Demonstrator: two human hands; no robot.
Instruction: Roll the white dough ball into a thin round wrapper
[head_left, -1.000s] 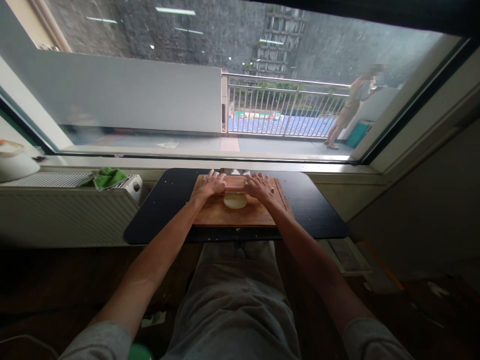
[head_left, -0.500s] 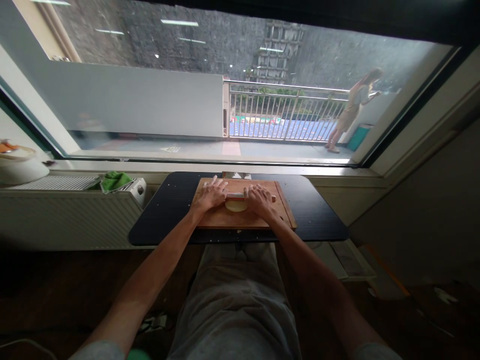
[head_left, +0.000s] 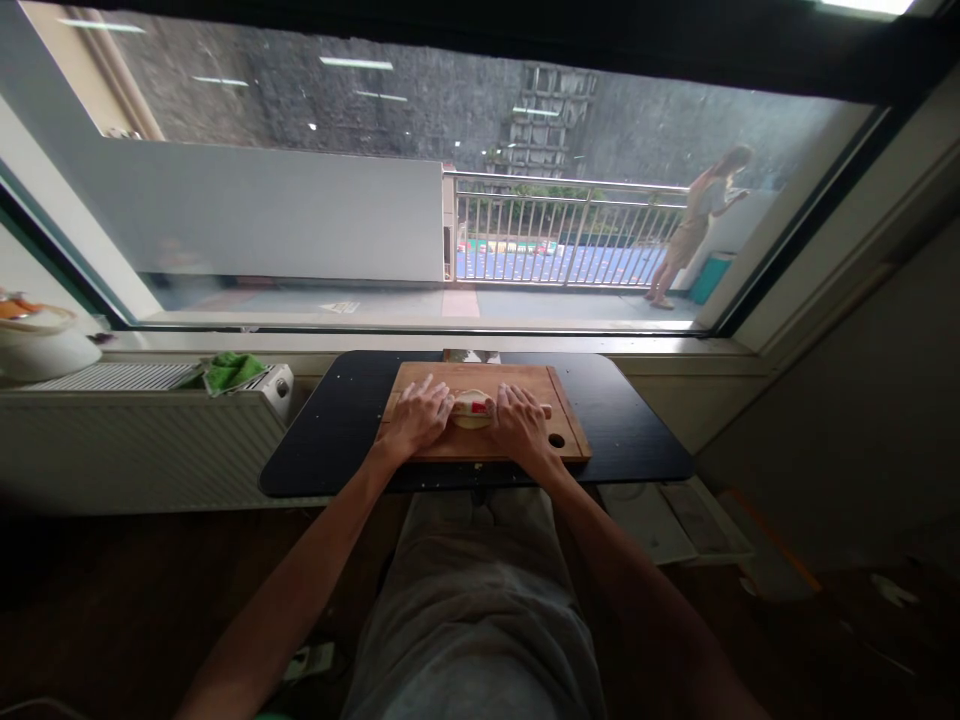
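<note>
A rolling pin [head_left: 480,408] with a red mark lies across a small round of pale dough [head_left: 471,424]. The dough shows both beyond the pin and on its near side. My left hand [head_left: 421,412] is over the pin's left part, fingers pointing forward and bent over it. On the right part rests my right hand [head_left: 519,415], the pin's end poking out past it. Both palms face down. Beneath everything is a wooden cutting board [head_left: 480,376] with a dark round hole near its right front corner.
The board lies on a dark table [head_left: 322,440] with rounded corners, below a wide window. A radiator [head_left: 150,430] stands at the left, with a green cloth [head_left: 231,373] and a white container [head_left: 45,345] near it. Outside, a person [head_left: 694,230] stands beside a railing.
Both hands have drawn the rolling pin toward me, from the dough's far edge onto its middle. The pin has turned, so its red mark shows differently. The view has tilted slightly.
</note>
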